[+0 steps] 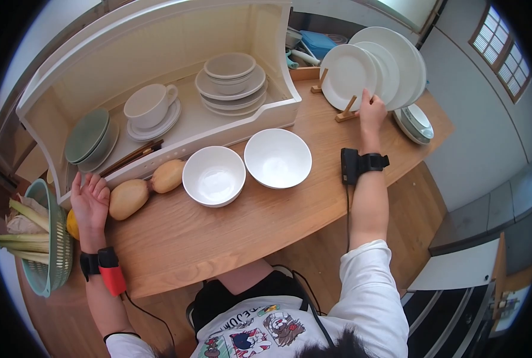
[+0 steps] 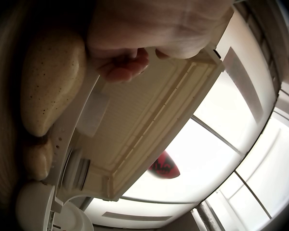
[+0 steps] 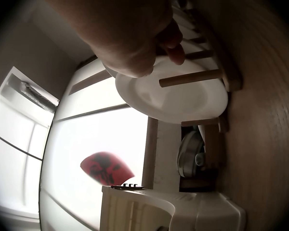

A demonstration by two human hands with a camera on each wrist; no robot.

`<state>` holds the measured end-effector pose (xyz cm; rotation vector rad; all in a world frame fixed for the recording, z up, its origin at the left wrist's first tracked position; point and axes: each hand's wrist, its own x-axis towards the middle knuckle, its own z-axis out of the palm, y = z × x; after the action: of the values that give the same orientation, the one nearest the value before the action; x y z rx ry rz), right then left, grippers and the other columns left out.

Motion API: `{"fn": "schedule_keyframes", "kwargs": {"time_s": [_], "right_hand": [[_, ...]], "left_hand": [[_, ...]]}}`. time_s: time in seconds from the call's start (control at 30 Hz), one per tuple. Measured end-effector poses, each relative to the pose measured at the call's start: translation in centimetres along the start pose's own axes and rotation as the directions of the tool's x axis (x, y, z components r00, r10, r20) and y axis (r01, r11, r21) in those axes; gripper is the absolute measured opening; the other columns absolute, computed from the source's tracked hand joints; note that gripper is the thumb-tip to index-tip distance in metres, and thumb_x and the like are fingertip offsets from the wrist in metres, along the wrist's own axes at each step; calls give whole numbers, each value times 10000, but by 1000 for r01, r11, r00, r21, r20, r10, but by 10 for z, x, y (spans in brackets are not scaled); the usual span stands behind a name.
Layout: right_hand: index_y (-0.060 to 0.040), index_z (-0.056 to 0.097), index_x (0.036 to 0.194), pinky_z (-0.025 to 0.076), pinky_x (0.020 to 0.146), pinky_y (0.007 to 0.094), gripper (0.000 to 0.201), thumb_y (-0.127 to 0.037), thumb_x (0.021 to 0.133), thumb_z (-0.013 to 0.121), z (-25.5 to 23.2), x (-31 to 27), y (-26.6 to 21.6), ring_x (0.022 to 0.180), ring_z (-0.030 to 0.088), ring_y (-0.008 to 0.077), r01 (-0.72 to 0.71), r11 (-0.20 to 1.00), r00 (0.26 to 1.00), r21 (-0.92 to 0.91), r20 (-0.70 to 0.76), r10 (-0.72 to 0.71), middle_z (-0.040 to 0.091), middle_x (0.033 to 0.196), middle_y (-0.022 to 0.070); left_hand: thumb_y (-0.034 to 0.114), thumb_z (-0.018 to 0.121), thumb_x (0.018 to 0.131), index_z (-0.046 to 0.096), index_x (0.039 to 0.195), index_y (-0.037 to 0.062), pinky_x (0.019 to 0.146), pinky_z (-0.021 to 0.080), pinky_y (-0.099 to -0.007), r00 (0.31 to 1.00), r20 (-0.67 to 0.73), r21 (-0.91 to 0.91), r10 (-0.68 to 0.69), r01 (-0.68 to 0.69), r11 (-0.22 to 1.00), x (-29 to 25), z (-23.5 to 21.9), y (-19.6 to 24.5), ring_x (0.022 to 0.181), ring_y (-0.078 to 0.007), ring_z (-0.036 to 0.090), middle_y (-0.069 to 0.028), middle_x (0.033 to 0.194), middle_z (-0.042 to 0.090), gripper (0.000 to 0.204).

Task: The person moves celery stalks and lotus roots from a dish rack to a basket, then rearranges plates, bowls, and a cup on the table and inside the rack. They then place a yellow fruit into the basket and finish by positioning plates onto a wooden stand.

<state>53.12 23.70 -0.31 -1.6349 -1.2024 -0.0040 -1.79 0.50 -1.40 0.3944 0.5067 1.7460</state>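
Note:
My right hand (image 1: 372,113) is at the wooden plate rack (image 1: 348,110), its fingers curled at the rim of a white plate (image 1: 386,65). Another white plate (image 3: 183,101) stands upright beside it, behind a rack peg. The fingertips partly hide the contact in the right wrist view. My left hand (image 1: 90,200) lies palm up by the front edge of the cream cabinet (image 1: 230,134), fingers loosely bent and holding nothing. Next to it is a tan lotus root (image 1: 129,198) of two joined segments, seen speckled in the left wrist view.
Two white bowls (image 1: 214,176) stand mid-table. Inside the cabinet are stacked green bowls (image 1: 88,137), a white cup (image 1: 148,102), plates and bowls. A green basket (image 1: 54,250) of vegetables is at the left; stacked dishes (image 1: 415,122) stand right of the rack.

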Motion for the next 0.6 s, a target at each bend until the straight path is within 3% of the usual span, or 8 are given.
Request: {"fn": "schedule_keyframes", "kwargs": {"time_s": [0.4, 0.5, 0.6], "right_hand": [[22, 606, 770, 467, 611, 322, 391, -342, 835, 478, -1, 0, -2, 497, 607, 230, -110, 993, 990, -50, 82, 114, 560, 466, 118], [23, 602, 772, 467, 622, 321, 405, -360, 828, 485, -2, 1, -3, 485, 604, 234, -99, 992, 991, -72, 85, 105, 579, 506, 131], [29, 596, 772, 466, 651, 344, 439, -400, 807, 509, -2, 3, 0, 573, 619, 269, -147, 987, 983, -64, 103, 153, 607, 602, 160]], "left_hand": [[268, 396, 904, 449, 769, 48, 464, 288, -239, 1000, 6, 21, 1, -1, 1000, 1, -2, 1, 529, -116, 315, -9, 611, 305, 263], [267, 397, 903, 453, 771, 47, 464, 291, -238, 1000, 11, 23, 1, -1, 1000, 1, -2, 1, 529, -117, 319, -10, 611, 311, 263], [268, 398, 902, 452, 768, 47, 463, 292, -237, 1000, 14, 26, 3, -3, 1000, 2, -4, 1, 529, -116, 319, -10, 610, 311, 264]]}}
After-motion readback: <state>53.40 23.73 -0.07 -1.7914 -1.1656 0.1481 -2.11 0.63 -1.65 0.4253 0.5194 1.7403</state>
